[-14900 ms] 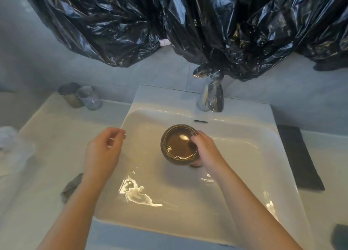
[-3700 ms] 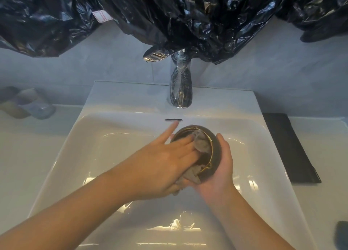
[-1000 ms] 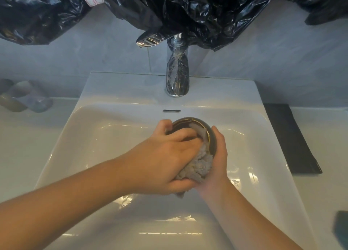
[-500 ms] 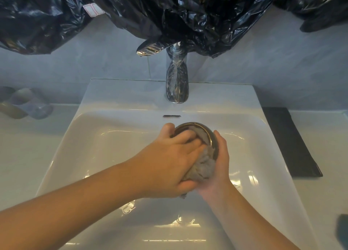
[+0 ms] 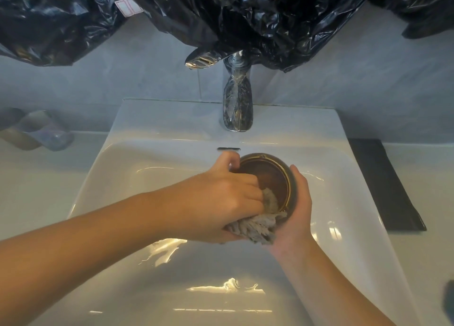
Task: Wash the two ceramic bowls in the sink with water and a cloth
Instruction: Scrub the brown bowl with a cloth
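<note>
One bowl [image 5: 270,176] is clasped by the right hand [image 5: 297,217] while the left hand [image 5: 221,203] grips a cloth [image 5: 255,227] against its inside.

The bowl [image 5: 270,176] has its left rim hidden behind the left hand [image 5: 221,198] and cloth [image 5: 258,225]. The tap [image 5: 237,104] top is lost under black plastic [image 5: 245,18]. The containers [image 5: 36,131] at far left are blurred — the dark object [image 5: 449,301] is cut by the right edge.

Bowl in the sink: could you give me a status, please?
Left hand grips cloth inside bowl. Right hand cups bowl. Only one bowl visible. Nothing obstructing.
</note>
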A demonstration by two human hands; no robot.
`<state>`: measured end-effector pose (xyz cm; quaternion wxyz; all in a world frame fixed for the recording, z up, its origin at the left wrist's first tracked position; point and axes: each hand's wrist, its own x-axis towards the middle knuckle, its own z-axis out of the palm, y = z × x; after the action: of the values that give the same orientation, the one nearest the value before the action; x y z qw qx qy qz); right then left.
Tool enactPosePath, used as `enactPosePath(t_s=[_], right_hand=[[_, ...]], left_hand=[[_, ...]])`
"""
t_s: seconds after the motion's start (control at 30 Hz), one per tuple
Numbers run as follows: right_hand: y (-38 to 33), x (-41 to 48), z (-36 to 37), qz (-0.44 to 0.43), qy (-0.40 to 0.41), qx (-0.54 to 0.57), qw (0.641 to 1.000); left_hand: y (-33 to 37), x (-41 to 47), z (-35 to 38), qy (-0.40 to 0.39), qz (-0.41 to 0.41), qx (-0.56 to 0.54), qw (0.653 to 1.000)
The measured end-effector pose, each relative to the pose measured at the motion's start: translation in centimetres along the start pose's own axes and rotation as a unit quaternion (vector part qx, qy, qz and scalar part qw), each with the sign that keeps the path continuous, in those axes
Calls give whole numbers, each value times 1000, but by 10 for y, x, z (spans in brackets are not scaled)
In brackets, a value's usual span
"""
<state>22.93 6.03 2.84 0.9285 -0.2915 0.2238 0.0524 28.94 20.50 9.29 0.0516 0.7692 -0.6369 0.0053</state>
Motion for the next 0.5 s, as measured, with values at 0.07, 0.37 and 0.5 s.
enactPosePath(t_s=[0.07, 0.37, 0.5], right_hand=[[0, -1, 0, 3, 1, 5, 1000], [3, -1, 1, 28, -7, 13, 1000], [6, -1, 3, 30, -23, -10, 999]], left_hand=[[0, 1, 0, 3, 23, 43, 999], [5, -6, 13, -20, -51, 201, 978], [18, -10, 23, -35, -96, 229, 968]])
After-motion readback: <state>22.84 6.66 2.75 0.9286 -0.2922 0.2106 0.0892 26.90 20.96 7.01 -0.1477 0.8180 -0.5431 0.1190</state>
